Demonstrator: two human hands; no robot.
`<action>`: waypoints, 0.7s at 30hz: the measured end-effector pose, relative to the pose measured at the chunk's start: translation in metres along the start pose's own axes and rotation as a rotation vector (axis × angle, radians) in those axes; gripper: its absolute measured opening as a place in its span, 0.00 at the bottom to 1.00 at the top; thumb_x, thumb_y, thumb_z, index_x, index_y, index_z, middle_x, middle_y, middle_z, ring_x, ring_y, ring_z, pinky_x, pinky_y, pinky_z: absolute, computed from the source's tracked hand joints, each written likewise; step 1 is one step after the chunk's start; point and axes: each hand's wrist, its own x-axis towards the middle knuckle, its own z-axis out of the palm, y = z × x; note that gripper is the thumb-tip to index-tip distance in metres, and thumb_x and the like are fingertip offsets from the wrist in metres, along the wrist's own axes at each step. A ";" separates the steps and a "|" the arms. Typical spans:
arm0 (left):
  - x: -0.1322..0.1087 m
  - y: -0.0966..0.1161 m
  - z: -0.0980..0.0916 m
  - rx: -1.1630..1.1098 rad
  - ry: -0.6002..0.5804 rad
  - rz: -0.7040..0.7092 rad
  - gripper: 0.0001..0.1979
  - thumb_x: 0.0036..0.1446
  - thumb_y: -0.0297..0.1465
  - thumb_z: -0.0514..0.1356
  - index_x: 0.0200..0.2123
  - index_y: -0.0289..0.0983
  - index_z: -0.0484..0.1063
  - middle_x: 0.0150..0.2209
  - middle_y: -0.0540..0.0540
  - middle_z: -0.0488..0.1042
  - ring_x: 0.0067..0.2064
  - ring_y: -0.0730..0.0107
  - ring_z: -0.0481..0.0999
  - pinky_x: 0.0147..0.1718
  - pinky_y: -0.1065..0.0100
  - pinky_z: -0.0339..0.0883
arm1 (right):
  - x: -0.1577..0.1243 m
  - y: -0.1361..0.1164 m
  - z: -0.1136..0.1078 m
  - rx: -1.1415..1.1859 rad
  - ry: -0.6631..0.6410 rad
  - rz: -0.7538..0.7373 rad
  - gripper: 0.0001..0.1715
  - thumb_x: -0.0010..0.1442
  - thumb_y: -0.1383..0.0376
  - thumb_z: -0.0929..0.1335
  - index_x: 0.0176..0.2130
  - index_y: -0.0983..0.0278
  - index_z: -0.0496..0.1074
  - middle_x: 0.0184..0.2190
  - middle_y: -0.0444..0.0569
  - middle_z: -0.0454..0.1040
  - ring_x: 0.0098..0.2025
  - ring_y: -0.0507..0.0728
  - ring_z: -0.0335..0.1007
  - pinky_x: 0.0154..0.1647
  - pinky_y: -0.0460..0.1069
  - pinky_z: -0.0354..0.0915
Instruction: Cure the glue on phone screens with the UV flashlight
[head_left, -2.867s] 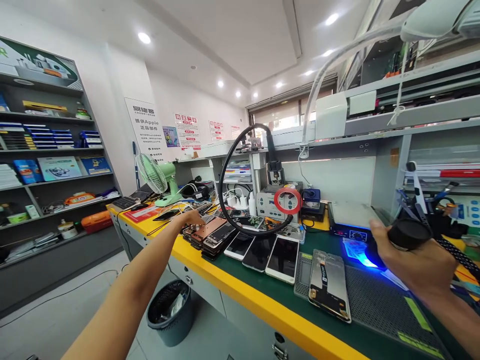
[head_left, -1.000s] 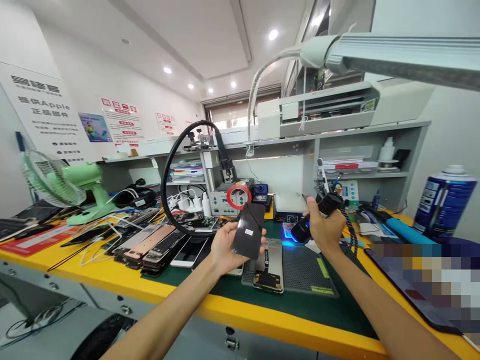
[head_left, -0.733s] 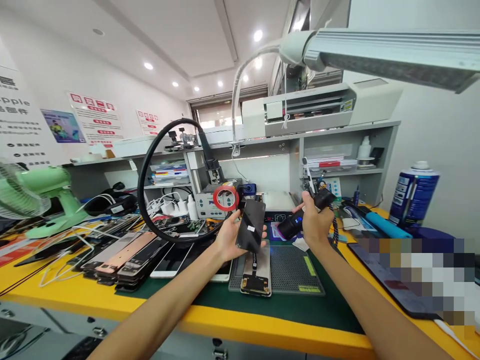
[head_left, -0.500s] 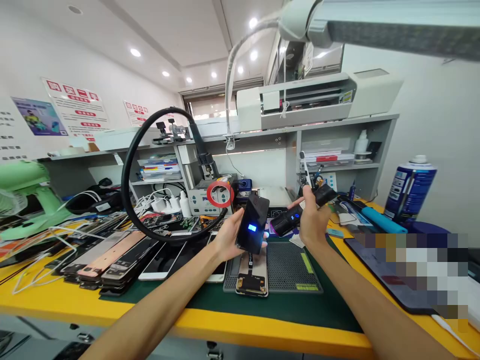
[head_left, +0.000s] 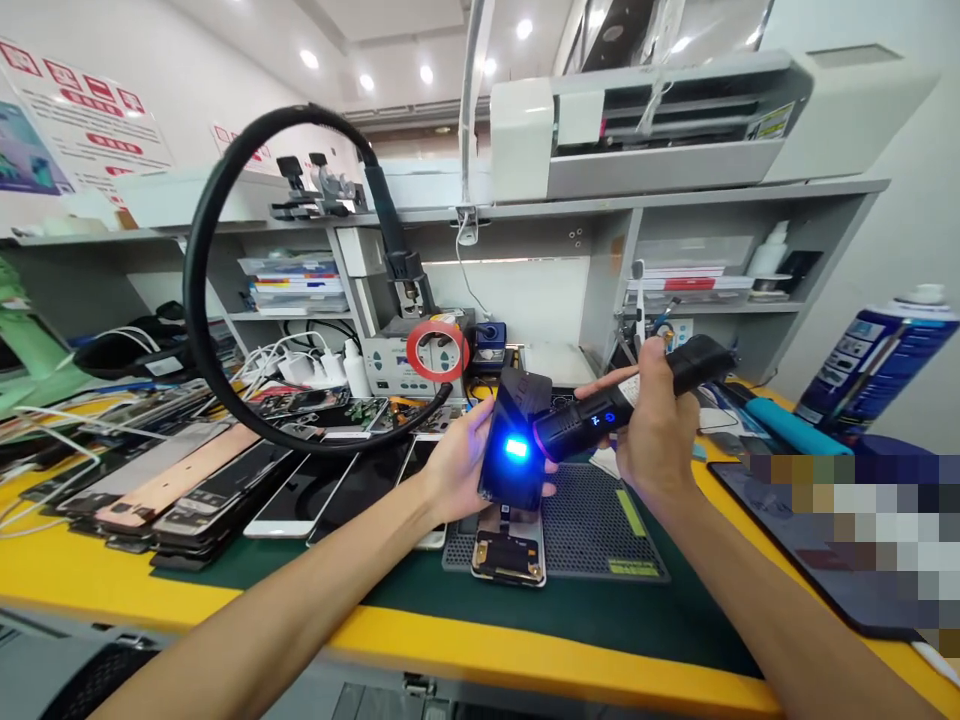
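Note:
My left hand (head_left: 459, 452) is closed around the edges of a black phone (head_left: 511, 487), tilted up above the mat. Bright blue light glows on its dark face. In my right hand (head_left: 660, 430) is a black flashlight (head_left: 581, 422) with small lit blue symbols on its barrel. Its head points left, close beside the phone's right edge; whether they touch I cannot tell. Under the phone lies a loose phone screen assembly (head_left: 508, 556) with a flex cable, partly covered, on a grey perforated mat (head_left: 600, 535).
Stacked phone parts (head_left: 195, 510) and white-framed phones (head_left: 289, 500) lie to the left. A thick black hose (head_left: 196, 290) loops up before the grey station (head_left: 405, 365) and red tape roll (head_left: 438, 350). At right stand a blue spray can (head_left: 874, 360) and a dark tablet-like slab (head_left: 772, 530).
The flashlight has come left and its head is now close to the phone. The blue glow on the phone is brighter. My view has shifted closer and lower.

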 end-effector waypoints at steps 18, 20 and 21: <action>-0.001 -0.003 -0.009 -0.023 -0.022 0.031 0.33 0.68 0.53 0.45 0.60 0.34 0.69 0.49 0.32 0.77 0.45 0.49 0.81 0.48 0.46 0.71 | -0.015 -0.001 0.011 -0.045 -0.107 -0.012 0.39 0.56 0.33 0.68 0.23 0.66 0.74 0.27 0.55 0.78 0.17 0.54 0.68 0.07 0.47 0.59; 0.000 -0.003 -0.009 -0.026 -0.016 0.031 0.33 0.68 0.53 0.44 0.60 0.35 0.69 0.48 0.33 0.78 0.44 0.50 0.81 0.49 0.45 0.71 | -0.017 -0.001 0.011 -0.059 -0.113 -0.031 0.38 0.57 0.34 0.67 0.23 0.66 0.75 0.27 0.55 0.78 0.18 0.54 0.68 0.08 0.47 0.59; 0.000 -0.003 -0.010 -0.027 -0.012 0.034 0.33 0.68 0.53 0.44 0.60 0.35 0.69 0.48 0.33 0.78 0.44 0.50 0.81 0.49 0.45 0.71 | -0.017 0.000 0.011 -0.067 -0.118 -0.033 0.38 0.57 0.34 0.67 0.23 0.65 0.75 0.27 0.55 0.78 0.18 0.55 0.68 0.08 0.47 0.59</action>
